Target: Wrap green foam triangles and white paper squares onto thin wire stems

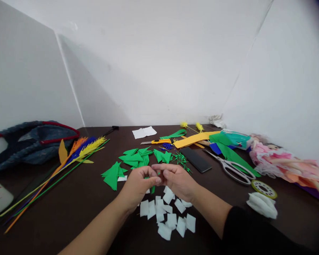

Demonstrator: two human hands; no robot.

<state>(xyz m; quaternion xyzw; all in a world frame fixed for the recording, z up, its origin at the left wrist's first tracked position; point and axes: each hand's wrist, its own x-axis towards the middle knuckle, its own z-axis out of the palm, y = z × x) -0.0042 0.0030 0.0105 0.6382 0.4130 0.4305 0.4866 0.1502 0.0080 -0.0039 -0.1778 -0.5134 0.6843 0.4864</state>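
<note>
Head view: soft-looking white squares (172,220) lie scattered, several overlapping.

Soft, diffuse light washes the white wall (159,71) beyond your scissors (224,164), a faint diagonal shadow (87,94) falling far to their left. Left of the scissors, your left hand (142,181) and right hand (179,181) appear slightly soft. Right of them, the dolls (268,157) blur and stretch; wide-angle distortion tilts the wall seams (69,74) you face.
</note>
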